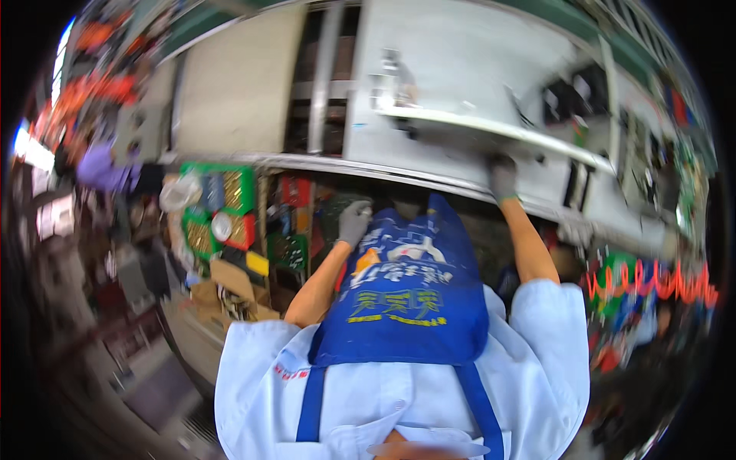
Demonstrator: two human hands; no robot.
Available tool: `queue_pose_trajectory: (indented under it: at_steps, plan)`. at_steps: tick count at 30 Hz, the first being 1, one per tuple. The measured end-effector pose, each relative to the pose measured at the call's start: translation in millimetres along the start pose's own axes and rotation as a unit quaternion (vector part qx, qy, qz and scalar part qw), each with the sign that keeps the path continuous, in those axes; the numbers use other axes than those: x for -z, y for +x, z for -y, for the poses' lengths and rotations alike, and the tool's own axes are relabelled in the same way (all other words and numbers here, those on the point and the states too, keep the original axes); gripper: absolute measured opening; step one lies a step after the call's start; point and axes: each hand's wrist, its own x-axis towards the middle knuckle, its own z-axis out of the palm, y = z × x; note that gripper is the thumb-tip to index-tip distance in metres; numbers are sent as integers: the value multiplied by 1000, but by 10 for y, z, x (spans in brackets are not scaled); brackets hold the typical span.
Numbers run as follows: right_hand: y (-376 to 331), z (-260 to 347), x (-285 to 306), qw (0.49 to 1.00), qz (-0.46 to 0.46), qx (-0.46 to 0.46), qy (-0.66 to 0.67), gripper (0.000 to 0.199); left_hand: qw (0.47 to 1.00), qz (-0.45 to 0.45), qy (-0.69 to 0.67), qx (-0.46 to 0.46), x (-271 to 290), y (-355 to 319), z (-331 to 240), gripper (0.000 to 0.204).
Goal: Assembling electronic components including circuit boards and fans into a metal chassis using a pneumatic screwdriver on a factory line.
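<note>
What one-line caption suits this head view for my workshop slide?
Gloved right hand grips a grey machine's metal rail; gloved left hand hangs by the blue apron.

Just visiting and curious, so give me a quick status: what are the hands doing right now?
Right hand, gloved, up against the grey machine panel under its metal rail. Left hand, gloved, at the blue apron, grip unclear. Nothing between them.

Bright, even light falls on the pale metal machine panel (pixel 460 69), with white glare blown out at the far left edge. Fisheye bending curves straight lines; motion blur smears the rim and corners fade to black.
</note>
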Motion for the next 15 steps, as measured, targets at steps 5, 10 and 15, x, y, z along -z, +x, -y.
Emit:
queue_pose_trajectory:
  at_steps: [5,10,15]
  plan:
    - [-100,-26,213,998,-4,52,-16,21,990,-128,19,47,562,-198,501,26]
    - [-51,-40,496,986,144,-24,-84,25,958,-276,63,49,1271,-143,757,27]
    - [-45,353,724,991,127,-33,-2,29,886,-440,117,86,2544,42,1066,25]
